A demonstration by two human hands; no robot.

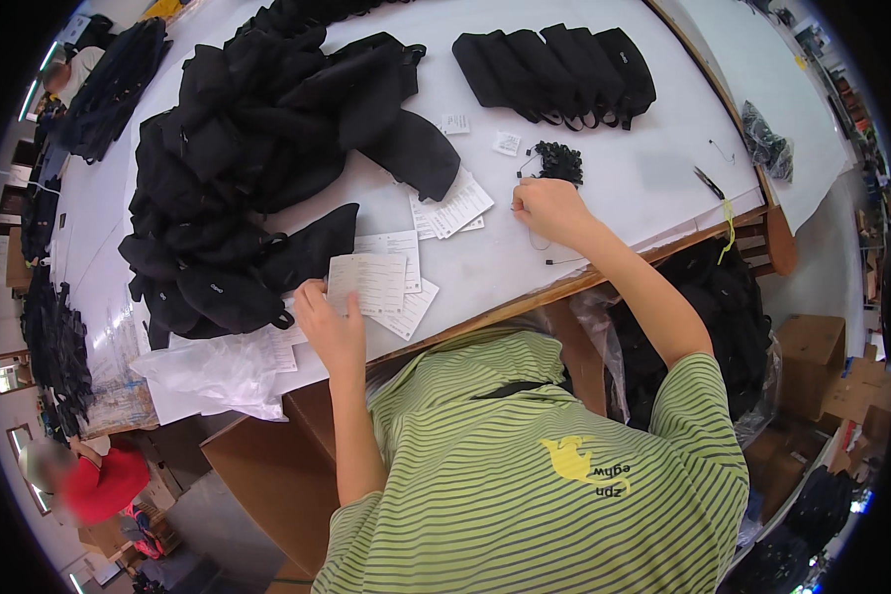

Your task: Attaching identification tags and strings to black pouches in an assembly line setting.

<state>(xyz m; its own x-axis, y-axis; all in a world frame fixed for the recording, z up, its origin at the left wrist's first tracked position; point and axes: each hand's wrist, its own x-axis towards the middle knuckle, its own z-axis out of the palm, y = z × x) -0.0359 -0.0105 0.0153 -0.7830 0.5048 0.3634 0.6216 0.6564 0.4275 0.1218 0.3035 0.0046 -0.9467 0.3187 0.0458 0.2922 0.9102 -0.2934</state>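
My left hand (329, 322) rests on a white paper tag (366, 280) at the table's near edge, its fingers pinching the card's left side. My right hand (547, 208) is closed over something small on the white table (624, 178), just below a little heap of black string loops (558, 160); what it grips is hidden. Loose black cords (554, 259) lie below that hand. More white tags (450, 210) are spread between my hands. A big pile of black pouches (257, 148) fills the left of the table.
A neat row of black pouches (559, 64) lies at the far side. Scissors (708, 183) lie near the right edge. A clear plastic bag (213, 371) hangs at the near left. Cardboard boxes (812, 351) stand on the floor; a person in red (104, 480) is lower left.
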